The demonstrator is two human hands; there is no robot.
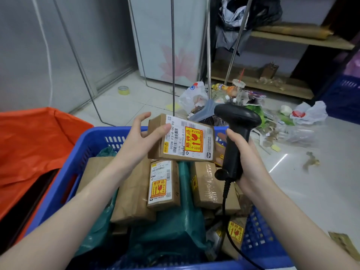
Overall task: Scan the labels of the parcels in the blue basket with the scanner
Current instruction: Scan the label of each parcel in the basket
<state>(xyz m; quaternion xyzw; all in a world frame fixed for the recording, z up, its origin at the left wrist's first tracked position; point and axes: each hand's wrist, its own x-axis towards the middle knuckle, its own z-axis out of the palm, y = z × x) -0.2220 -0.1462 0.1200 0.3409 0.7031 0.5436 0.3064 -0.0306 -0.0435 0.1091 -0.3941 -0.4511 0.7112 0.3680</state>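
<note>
My left hand (145, 133) holds a small cardboard parcel (194, 154) above the blue basket (64, 180), its white label and yellow-red fragile sticker facing up. My right hand (243, 152) grips the handle of a black scanner (236, 123) just right of that parcel, head up, its cable trailing down into the basket. Inside the basket lie several brown cardboard parcels (164, 184), paper-wrapped packets (134, 193) and green plastic mailers (175, 230).
An orange bag (33, 145) sits left of the basket. Rubbish and plastic bags (243, 100) litter the tiled floor behind. A tape roll (123, 90) lies near the wall. Wooden shelves (303, 39) stand at the back right, with another blue crate (344, 94).
</note>
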